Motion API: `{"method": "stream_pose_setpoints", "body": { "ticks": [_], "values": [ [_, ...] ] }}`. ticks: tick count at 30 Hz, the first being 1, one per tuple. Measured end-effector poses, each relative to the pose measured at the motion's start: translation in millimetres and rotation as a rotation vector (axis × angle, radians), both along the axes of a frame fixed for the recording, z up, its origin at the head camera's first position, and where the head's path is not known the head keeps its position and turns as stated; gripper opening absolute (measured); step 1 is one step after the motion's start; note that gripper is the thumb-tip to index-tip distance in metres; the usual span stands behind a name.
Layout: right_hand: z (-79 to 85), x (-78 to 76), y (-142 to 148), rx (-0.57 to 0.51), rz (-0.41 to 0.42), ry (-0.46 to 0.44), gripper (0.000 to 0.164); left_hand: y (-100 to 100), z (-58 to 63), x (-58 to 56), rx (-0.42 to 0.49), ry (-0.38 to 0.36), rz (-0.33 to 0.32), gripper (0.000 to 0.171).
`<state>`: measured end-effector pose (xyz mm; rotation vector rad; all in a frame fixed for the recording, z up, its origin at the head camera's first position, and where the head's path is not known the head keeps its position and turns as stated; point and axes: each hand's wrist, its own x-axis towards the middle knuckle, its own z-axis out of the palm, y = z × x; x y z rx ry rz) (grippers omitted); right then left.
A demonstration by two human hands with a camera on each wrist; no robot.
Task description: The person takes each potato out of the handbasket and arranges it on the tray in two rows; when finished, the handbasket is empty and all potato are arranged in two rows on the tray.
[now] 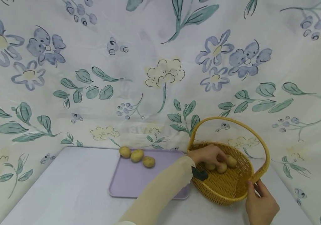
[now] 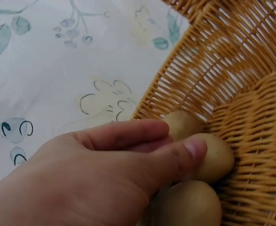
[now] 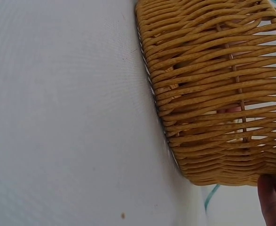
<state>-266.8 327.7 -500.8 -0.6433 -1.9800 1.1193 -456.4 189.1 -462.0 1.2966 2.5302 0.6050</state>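
Note:
My left hand reaches into the woven wicker basket on the right. In the left wrist view, its thumb and fingers grip a yellow-brown potato. One potato lies just behind that one, and another potato sits in front, against the wicker. My right hand pinches the basket's near right rim at the foot of its tall arched handle. In the right wrist view, only a few fingertips show beside the wicker wall.
Left of the basket, a lilac tray lies on the white table, partly behind my left sleeve. Three potatoes rest near the tray's far edge. A floral cloth hangs behind the table and along its sides.

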Motion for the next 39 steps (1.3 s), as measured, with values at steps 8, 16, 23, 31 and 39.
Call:
{"method": "stream_pose_setpoints", "body": {
  "ticks": [8, 16, 23, 31, 39],
  "values": [
    [-0.4, -0.9, -0.4, -0.026, -0.002, -0.013, 0.035, 0.3, -6.1, 0.4, -0.009, 0.020, -0.008, 0.040],
    [-0.2, -1.4, 1.4, -0.003, 0.004, -0.015, 0.035, 1.7, -6.9, -0.6, -0.015, 0.060, -0.039, 0.038],
    [-0.1, -1.6, 1.6, 0.009, 0.006, -0.015, 0.034, 2.1, -8.8, -2.6, -0.008, 0.056, -0.067, 0.038],
    [-0.5, -1.6, 2.6, 0.002, 0.007, -0.025, 0.035, 0.8, -7.8, 1.6, -0.101, -0.002, -0.060, 0.045],
    [-0.6, -1.7, 3.0, -0.009, 0.017, -0.018, 0.036, 1.6, -8.2, 3.1, -0.139, 0.043, -0.064, 0.045]
  ]
}}
